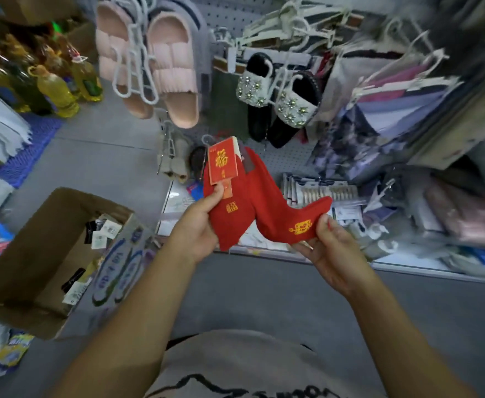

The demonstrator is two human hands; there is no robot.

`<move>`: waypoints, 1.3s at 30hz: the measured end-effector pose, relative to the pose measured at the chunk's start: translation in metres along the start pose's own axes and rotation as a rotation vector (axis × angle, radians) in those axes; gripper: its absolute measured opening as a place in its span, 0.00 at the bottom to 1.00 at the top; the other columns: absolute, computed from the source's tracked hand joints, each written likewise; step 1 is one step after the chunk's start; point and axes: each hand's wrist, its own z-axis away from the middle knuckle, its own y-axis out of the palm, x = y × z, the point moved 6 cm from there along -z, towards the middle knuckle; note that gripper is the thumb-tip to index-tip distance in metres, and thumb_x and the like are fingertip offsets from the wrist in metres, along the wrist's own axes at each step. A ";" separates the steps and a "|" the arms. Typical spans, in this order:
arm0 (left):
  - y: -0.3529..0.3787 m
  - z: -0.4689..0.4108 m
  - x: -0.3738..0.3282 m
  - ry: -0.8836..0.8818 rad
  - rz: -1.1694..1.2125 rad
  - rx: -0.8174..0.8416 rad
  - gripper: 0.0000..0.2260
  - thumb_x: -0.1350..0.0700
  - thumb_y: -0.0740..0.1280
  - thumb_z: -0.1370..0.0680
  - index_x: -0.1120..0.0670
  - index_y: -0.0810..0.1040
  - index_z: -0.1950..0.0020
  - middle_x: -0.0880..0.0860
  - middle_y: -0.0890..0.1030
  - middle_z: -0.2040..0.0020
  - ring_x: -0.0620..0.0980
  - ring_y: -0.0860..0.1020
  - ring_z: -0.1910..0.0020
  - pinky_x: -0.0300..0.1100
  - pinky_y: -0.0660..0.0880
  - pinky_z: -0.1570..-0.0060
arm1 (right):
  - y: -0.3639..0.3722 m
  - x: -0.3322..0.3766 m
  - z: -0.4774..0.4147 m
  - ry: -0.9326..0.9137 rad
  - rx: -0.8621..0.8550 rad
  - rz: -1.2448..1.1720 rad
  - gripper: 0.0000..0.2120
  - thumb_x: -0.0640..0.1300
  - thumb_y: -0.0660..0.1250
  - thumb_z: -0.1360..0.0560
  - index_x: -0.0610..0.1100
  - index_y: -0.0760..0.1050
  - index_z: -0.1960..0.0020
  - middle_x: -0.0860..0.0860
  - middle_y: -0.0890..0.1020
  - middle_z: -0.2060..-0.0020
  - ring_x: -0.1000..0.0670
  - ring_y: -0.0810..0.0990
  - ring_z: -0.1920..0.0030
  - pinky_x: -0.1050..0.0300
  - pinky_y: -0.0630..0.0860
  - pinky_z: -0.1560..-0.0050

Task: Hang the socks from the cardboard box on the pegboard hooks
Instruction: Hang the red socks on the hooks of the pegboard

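Lying open on the grey floor (pixel 264 297), left of the fingers (pixel 217 193), the cardboard box (pixel 29 239) is holding more tagged pairs, so most of the hanging seems left to do. The left hand (pixel 198 225) is pinching the red socks (pixel 252 196) below their card while the right hand (pixel 333 251) is pinching the toe; this pair is not yet hooked. Beyond the fingers, the pegboard (pixel 290 162) is carrying slippers (pixel 175 76).

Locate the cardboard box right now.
Head view, lower left: the cardboard box sits open on the floor, left of the left hand gripping the red socks, below the oil bottles.
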 end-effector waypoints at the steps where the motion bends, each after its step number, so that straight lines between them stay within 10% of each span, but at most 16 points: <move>1: 0.014 -0.002 0.001 0.028 -0.034 0.006 0.15 0.51 0.64 0.18 0.56 0.80 0.35 0.57 0.86 0.44 0.53 0.85 0.49 0.52 0.82 0.47 | -0.015 0.010 0.002 -0.012 0.024 0.014 0.21 0.55 0.58 0.22 0.40 0.74 0.38 0.42 0.83 0.42 0.44 0.82 0.40 0.46 0.80 0.42; 8: 0.091 0.005 0.000 0.183 -0.216 0.056 0.13 0.53 0.70 0.25 0.56 0.83 0.42 0.57 0.87 0.49 0.52 0.86 0.52 0.47 0.84 0.55 | -0.072 0.090 -0.002 0.021 0.276 0.380 0.45 0.77 0.64 0.34 0.41 0.76 0.34 0.41 0.83 0.40 0.42 0.81 0.37 0.43 0.73 0.36; 25: 0.177 0.035 -0.015 0.302 -0.418 0.183 0.14 0.52 0.70 0.26 0.56 0.82 0.42 0.57 0.87 0.47 0.51 0.85 0.50 0.44 0.83 0.51 | -0.012 0.165 -0.030 -0.146 0.257 0.144 0.21 0.50 0.67 0.23 0.38 0.78 0.36 0.39 0.84 0.43 0.40 0.82 0.41 0.47 0.80 0.40; 39: 0.128 0.098 -0.161 0.736 -0.239 -0.180 0.09 0.54 0.66 0.18 0.53 0.81 0.40 0.54 0.87 0.48 0.50 0.86 0.53 0.44 0.83 0.59 | 0.116 0.258 -0.033 -0.520 0.365 0.252 0.09 0.41 0.68 0.21 0.41 0.81 0.42 0.45 0.87 0.49 0.49 0.86 0.50 0.56 0.81 0.48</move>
